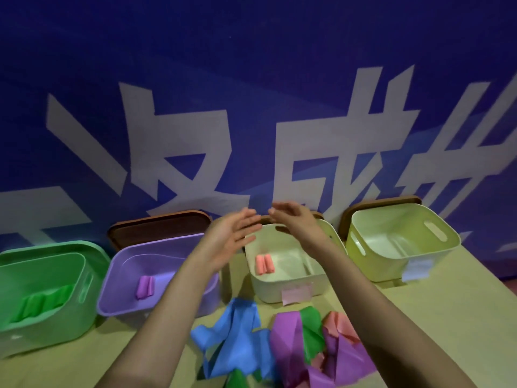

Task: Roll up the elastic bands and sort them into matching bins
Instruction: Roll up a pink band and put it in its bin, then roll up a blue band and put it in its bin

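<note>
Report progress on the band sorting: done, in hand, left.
Done: green rolls in the green bin, a purple roll in the purple bin, a pink roll in the cream bin. In hand: nothing; left hand and right hand are open above the bins. Left: the loose pile of blue, purple, green and pink bands on the table; the yellow bin shows no roll.

A pale tan tabletop (pixel 447 317) runs up to a deep blue fabric backdrop (pixel 251 65) printed with large pale grey characters (pixel 195 163). Along the surface's far edge, two dark brown, round-cornered wooden boards lean against the backdrop: one left of centre (pixel 159 222), one towards the right corner (pixel 383 204).
</note>
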`<state>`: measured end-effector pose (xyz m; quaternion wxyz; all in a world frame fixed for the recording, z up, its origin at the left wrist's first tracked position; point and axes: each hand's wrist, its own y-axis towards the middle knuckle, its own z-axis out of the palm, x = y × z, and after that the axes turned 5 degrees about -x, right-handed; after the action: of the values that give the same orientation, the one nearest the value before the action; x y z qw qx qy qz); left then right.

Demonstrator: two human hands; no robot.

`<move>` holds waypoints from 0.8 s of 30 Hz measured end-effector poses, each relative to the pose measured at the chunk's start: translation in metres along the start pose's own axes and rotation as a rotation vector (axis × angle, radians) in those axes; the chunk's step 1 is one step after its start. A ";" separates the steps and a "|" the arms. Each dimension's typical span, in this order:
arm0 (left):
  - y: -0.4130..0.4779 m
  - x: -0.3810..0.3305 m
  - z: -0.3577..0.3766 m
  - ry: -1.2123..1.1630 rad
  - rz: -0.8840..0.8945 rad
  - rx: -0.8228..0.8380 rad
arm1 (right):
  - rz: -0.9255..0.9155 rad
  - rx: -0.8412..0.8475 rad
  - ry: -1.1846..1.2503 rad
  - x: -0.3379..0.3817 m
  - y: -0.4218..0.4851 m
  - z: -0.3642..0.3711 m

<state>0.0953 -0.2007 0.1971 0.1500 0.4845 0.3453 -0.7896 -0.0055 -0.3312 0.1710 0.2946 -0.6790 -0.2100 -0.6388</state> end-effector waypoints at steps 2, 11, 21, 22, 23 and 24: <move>-0.038 -0.010 -0.012 0.017 0.190 -0.016 | -0.153 -0.006 0.065 0.020 -0.034 0.000; -0.091 0.074 -0.090 0.134 0.379 -0.142 | -0.346 0.072 0.015 -0.033 -0.127 0.026; -0.042 0.249 -0.163 1.212 0.621 -0.189 | -0.299 0.273 -0.592 -0.203 -0.143 0.042; -0.041 0.255 -0.165 1.190 0.643 -0.226 | -0.309 0.324 -0.720 -0.213 -0.141 0.045; -0.041 0.259 -0.166 1.139 0.655 -0.273 | -0.324 0.366 -0.842 -0.219 -0.140 0.049; -0.044 0.259 -0.166 1.060 0.656 -0.298 | -0.336 0.388 -0.934 -0.224 -0.138 0.053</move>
<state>0.0546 -0.0293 -0.0591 0.2585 0.8637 0.3124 -0.2994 -0.0787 -0.1738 -0.0330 0.1835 -0.7811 -0.5390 -0.2561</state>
